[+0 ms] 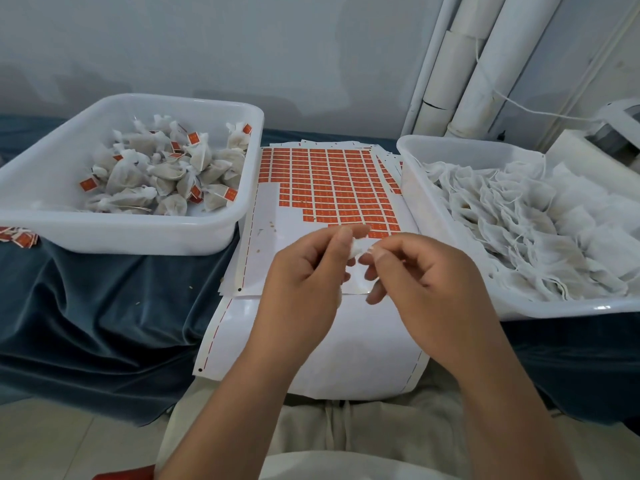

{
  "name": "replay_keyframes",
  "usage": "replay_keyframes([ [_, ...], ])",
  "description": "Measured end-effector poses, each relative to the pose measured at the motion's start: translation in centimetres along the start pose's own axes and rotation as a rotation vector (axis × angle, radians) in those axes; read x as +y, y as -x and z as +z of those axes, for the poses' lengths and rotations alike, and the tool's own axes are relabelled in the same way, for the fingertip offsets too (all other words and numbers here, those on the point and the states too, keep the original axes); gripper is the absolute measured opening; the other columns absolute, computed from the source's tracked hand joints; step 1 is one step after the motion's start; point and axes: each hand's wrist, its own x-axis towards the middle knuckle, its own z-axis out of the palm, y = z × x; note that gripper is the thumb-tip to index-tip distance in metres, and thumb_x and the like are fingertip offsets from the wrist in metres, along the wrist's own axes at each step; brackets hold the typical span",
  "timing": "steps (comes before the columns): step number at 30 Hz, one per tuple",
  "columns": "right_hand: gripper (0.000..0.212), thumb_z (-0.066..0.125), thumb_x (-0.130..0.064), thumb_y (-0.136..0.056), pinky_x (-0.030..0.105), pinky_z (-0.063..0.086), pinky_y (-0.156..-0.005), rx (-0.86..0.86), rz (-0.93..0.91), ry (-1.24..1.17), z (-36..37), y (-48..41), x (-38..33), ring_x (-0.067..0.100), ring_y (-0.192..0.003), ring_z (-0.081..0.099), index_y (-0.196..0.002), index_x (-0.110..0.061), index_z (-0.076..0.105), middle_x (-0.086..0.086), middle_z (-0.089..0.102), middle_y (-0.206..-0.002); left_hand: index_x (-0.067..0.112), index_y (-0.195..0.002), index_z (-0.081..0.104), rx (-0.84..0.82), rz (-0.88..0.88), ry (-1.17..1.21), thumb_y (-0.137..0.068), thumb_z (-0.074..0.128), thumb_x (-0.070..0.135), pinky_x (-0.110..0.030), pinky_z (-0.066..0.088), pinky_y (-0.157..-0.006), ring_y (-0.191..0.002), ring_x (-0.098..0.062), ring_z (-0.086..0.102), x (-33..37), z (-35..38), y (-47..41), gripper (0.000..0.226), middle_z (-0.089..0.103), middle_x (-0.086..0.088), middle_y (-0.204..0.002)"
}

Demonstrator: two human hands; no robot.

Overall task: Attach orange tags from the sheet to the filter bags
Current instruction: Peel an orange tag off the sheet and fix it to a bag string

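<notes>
- Your left hand [304, 271] and right hand [426, 275] meet above the near end of the sheet [273, 209]. Fingers on both are curled, and each pinches the same small white filter bag [358, 248] between thumb and fingertips.
- Your fingers hide most of that bag, so only a crumpled white bit shows. Cannot tell if a tag or a string is in the pinch.
- Orange tags [329, 181] fill the far part of the sheet in rows. The near-left part is bare white backing. Your fingertips partly cover the nearest row.
- More sheets lie under it, with only their edges poking out. A bare backing sheet [346, 358] hangs off the table edge toward your lap, and your forearms cross over it.
- Left tub [121, 237] holds a pile of filled bags [166, 171] carrying orange tags. The tag print is too small to read.
- Right tub [554, 311] holds a heap of flat white bags [519, 216] with loose strings. The frame edge cuts off its right side.
- Loose tags [19, 237] sit beside the left tub, cut off at the left edge.
- Blue cloth [104, 323] covers the table.
- White pipes [460, 71] stand against the wall behind. A white device [575, 150] at far right is mostly out of frame, and what it is can't be made out.
</notes>
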Motion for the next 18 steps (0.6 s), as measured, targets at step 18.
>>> replay_keyframes([
  [18,0.023,0.057,-0.030,-0.099,0.011,0.050,-0.063,-0.115,0.067,-0.019,-0.6,0.0,0.2,0.003,-0.067,0.071,-0.083,-0.032,0.074,-0.019,0.072,-0.072,0.034,-0.085,0.071,0.063,0.079,-0.151,-0.098,0.063,0.042,-0.009,0.047,-0.060,-0.069,-0.003,0.064,-0.5,0.9,0.4,0.017,0.068,0.018,-0.072],
])
